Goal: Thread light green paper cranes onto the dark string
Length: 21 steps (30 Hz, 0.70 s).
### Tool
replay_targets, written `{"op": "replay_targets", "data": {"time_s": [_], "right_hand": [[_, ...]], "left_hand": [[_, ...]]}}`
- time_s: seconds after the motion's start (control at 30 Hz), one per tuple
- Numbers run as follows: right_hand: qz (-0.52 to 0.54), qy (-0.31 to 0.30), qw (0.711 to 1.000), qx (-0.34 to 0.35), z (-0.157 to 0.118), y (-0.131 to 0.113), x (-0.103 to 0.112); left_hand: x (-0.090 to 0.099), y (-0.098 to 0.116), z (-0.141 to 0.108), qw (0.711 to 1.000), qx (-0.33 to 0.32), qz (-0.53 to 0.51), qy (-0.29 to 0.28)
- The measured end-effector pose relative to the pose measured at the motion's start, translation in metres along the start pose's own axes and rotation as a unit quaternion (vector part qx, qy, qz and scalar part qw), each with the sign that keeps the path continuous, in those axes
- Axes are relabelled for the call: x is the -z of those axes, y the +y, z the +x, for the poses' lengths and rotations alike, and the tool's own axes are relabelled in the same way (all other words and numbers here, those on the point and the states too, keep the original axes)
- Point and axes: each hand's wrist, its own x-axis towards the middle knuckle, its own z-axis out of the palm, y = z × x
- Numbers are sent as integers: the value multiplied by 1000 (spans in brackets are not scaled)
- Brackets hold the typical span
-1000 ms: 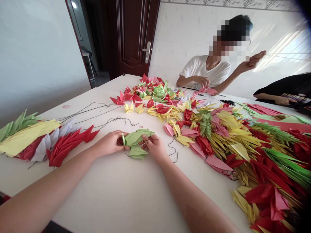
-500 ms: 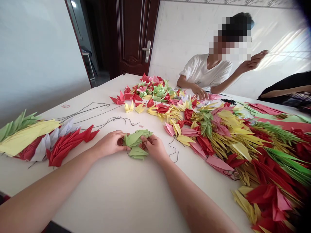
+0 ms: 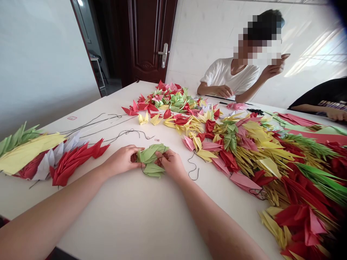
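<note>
A bundle of light green folded paper pieces (image 3: 152,154) lies on the white table (image 3: 141,216) between my two hands. My left hand (image 3: 125,158) grips its left side, thumb and fingers closed on the paper. On the right side, my right hand (image 3: 173,163) pinches the bundle, and dark thread crosses near its fingers. A loop of that thread hangs at the bundle's left front. Its loose end (image 3: 193,168) lies curled on the table right of my right hand. The underside of the bundle and some fingertips are hidden.
Strung red folded papers (image 3: 73,164) lie at left beside white, yellow and green ones, with black threads (image 3: 127,134) trailing from them. A large heap of coloured folded papers (image 3: 255,144) covers the right side. Across the table sits a person in a white shirt (image 3: 225,77); another person's dark sleeve (image 3: 322,94) shows at right.
My hands and the green bundle stay almost in place. Across the table, the person's raised hand has come in toward the head, and their other hand has drawn back from the heap.
</note>
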Motion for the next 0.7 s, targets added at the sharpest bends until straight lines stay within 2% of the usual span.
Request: {"op": "replay_targets", "data": {"time_s": [0.7], "right_hand": [[0,-12,1000,-3,-1,-2,2]], "left_hand": [[3,5,-2,1000,-2,16,-18]]}}
